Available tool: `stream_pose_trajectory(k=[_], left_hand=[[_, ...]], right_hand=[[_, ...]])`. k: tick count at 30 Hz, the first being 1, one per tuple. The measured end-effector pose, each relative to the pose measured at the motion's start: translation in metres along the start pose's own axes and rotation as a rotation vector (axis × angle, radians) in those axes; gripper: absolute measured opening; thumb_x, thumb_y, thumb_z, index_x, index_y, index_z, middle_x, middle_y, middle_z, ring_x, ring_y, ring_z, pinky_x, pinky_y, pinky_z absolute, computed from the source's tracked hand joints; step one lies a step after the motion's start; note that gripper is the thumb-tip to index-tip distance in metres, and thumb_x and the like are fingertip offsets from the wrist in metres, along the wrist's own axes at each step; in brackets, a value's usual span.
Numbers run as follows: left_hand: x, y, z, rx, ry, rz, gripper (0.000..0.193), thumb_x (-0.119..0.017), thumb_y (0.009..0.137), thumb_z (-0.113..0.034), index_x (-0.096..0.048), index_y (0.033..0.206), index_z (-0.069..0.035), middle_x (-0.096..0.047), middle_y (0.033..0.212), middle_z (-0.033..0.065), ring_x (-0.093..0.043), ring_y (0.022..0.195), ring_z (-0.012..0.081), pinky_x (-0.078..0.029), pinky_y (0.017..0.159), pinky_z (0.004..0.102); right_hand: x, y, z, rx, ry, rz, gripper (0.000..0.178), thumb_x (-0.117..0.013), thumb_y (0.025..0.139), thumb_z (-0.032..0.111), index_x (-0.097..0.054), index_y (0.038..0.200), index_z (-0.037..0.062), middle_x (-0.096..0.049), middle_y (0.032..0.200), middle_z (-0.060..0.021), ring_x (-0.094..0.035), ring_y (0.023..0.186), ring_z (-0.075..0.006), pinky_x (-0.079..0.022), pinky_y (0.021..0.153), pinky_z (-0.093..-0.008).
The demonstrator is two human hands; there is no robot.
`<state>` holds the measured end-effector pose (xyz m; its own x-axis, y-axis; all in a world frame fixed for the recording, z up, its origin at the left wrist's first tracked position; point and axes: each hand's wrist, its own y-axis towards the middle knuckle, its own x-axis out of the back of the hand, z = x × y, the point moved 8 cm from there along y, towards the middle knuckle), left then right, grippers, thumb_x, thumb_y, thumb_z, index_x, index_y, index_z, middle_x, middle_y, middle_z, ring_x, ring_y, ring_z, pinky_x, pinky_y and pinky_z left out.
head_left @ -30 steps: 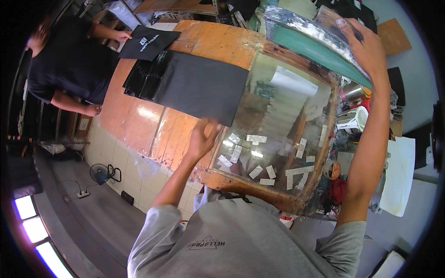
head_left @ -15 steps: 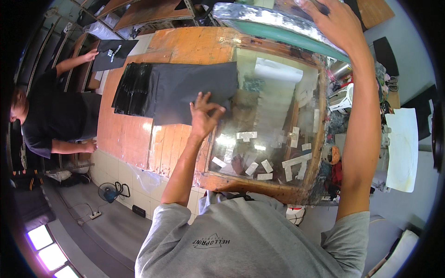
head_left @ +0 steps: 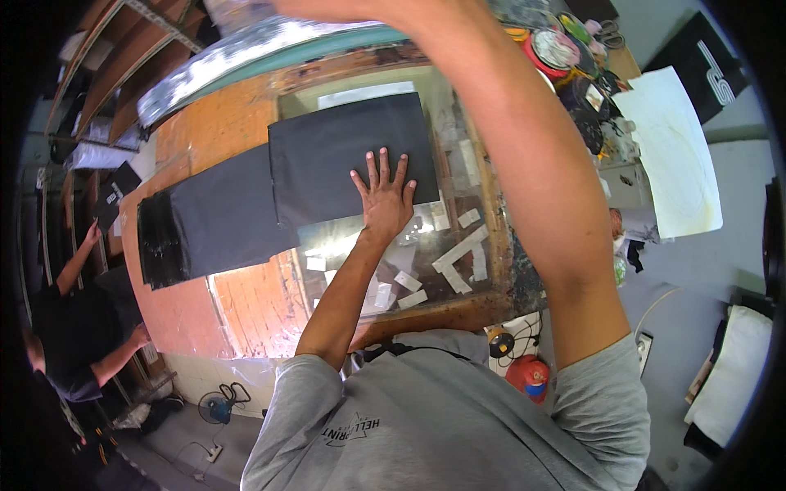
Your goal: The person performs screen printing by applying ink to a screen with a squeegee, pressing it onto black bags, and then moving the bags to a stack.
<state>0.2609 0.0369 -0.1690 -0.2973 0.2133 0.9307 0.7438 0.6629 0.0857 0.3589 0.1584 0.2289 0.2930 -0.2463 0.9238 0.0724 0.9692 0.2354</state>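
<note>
Black sheet (head_left: 319, 176), mid-frame, mostly over glass (head_left: 422, 255): touching with left hand (head_left: 386, 203), spread wide, likely to keep flat. Cannot tell about right hand (head_left: 344, 8), cut off at top.

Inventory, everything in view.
Black rectangle: 1, black, over glass
Overlapping pieces: several, black, table's left part
Framed panel: 1, silver and green, upper left
Table: 1, orange, centre
Glass panel: 1, clear, table's right part
Paper strips: several, white, at glass
Paper sheet: 1, white, right
Printed panel: 1, black-white, top right
Small clutter: many, mixed, top right
Fan: 1, blue, lower left
Red object: 1, red, below table
Shelves: several, brown, upper left
Co-worker: 1, dark clothing, far left, holding black item
Shirt: 1, grey, bottom centre
Left hand: 1, bare, fingers spread flat on black rectangle
Right arm: 1, bare, upper right; hand mostly cut off
</note>
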Motion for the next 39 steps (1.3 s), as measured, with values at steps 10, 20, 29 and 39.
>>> stream_pose_trajectory(k=[10,20,29,39], left_hand=[[0.007,-0.007,-0.012,0.047,-0.1,-0.045,0.06,-0.051,0.104,-0.037,-0.042,0.157,-0.009,-0.021,0.169,0.022,-0.011,0.158,0.0413,-0.003,0.122,0.0687],[0.008,-0.041,-0.008,0.089,0.054,-0.002,0.068,-0.056,0.1,-0.043,-0.042,0.157,-0.008,-0.024,0.168,0.0217,-0.011,0.159,0.0402,0.0,0.121,0.0708],[0.01,-0.045,-0.009,0.08,0.077,0.02,0.07,-0.053,0.101,-0.047,-0.041,0.158,-0.009,-0.025,0.168,0.0201,-0.011,0.159,0.0379,0.001,0.121,0.0717],[0.006,-0.046,-0.008,0.041,0.098,0.017,0.073,-0.052,0.101,-0.049,-0.038,0.159,-0.006,-0.02,0.17,0.0198,-0.009,0.159,0.0381,0.002,0.121,0.0717]], right_hand=[[0.015,-0.009,0.008,0.102,0.01,-0.042,0.045,-0.051,0.105,0.038,-0.07,0.096,-0.0012,-0.061,0.075,-0.0085,-0.056,0.062,-0.0165,-0.053,0.055,-0.0322],[0.012,-0.014,0.004,0.162,0.086,-0.008,0.045,-0.046,0.108,0.041,-0.067,0.09,0.0053,-0.049,0.066,0.0012,-0.044,0.056,-0.0104,-0.046,0.05,-0.0276],[0.006,-0.005,0.008,0.082,0.005,0.057,0.047,-0.046,0.107,0.041,-0.064,0.081,0.0066,-0.047,0.064,0.0007,-0.04,0.054,-0.0095,-0.041,0.046,-0.0268],[0.014,0.0,0.01,0.1,0.102,-0.002,0.034,-0.052,0.099,0.025,-0.069,0.089,-0.0026,-0.061,0.071,-0.0096,-0.055,0.062,-0.0151,-0.051,0.056,-0.0338]])
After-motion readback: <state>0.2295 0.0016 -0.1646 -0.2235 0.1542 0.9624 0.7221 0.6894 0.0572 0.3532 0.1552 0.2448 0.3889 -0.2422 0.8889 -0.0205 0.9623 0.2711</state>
